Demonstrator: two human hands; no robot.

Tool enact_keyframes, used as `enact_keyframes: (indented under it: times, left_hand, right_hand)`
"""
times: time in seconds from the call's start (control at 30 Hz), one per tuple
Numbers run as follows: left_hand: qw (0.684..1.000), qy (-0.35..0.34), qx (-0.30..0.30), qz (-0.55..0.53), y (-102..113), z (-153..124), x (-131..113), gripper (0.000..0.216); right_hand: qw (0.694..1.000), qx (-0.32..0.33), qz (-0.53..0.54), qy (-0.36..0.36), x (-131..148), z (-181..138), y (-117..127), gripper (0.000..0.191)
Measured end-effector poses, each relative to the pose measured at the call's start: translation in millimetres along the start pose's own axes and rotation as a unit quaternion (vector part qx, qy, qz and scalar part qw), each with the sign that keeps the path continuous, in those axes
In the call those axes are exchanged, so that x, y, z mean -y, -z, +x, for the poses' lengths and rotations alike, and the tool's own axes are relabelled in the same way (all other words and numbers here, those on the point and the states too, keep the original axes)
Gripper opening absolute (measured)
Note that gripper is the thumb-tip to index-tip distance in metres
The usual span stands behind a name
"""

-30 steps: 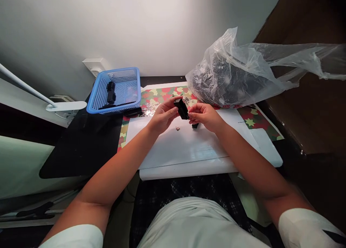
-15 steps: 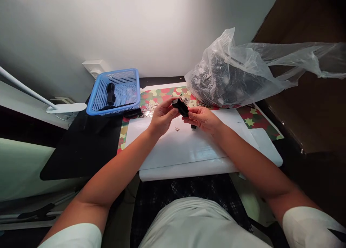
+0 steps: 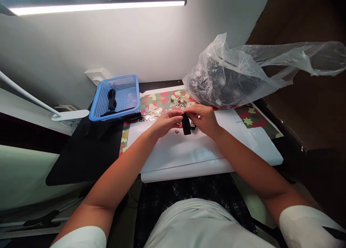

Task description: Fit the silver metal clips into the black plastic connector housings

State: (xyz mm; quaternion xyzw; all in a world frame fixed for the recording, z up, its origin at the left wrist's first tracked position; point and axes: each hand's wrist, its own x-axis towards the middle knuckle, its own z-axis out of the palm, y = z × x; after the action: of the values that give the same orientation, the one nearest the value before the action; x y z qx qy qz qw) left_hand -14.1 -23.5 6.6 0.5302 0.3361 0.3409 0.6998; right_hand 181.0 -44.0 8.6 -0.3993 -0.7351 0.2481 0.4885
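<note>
Between my two hands, above the white board (image 3: 173, 152), is a small black plastic block (image 3: 186, 125), its long side hanging down toward me. My left hand (image 3: 169, 122) is closed on its left side. The fingertips of my right hand (image 3: 204, 117) pinch at its top end; whether a small part is between them I cannot make out. Beneath my right hand another small black piece (image 3: 193, 125) lies on the board. A tiny metal piece (image 3: 176, 131) rests just left of the held block.
Small metal parts lie in a silvery pile (image 3: 152, 113) and a darker pile (image 3: 180, 103) on the patterned mat (image 3: 164, 95). A blue basket (image 3: 93, 111) with black blocks stands at the left. A plastic bag (image 3: 224, 79) of dark items sits at the back right.
The black block has turned from slanting to hanging downward. My right hand has moved up to its top end. The camera view has tilted slightly upward.
</note>
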Motion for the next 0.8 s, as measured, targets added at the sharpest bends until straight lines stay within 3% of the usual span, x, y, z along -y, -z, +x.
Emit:
enact_keyframes:
  times: [0.13,0.23,0.33,0.47,0.6,0.8]
  left_hand:
    - [0.996,-0.091,-0.006,0.013,-1,0,1,0.039]
    - [0.985,-0.162,-0.002,0.058,-4,1,2,0.033]
    - [0.965,-0.229,-0.004,0.130,-6,-1,2,0.028]
    - [0.897,-0.345,-0.044,0.273,-7,-5,2,0.020]
    - [0.815,-0.435,-0.065,0.377,-6,-8,0,0.021]
    - [0.766,-0.469,-0.090,0.431,-6,-12,5,0.027]
  right_hand:
    - [0.991,-0.015,0.126,-0.042,-8,3,-4,0.025]
    - [0.954,0.048,0.262,-0.135,-13,4,-7,0.034]
    - [0.913,0.095,0.355,-0.175,-13,4,-7,0.035]
    - [0.895,0.120,0.397,-0.164,-7,3,-4,0.032]
    - [0.900,0.131,0.388,-0.149,-2,2,-3,0.030]
    - [0.911,0.129,0.370,-0.131,-1,-1,-2,0.023]
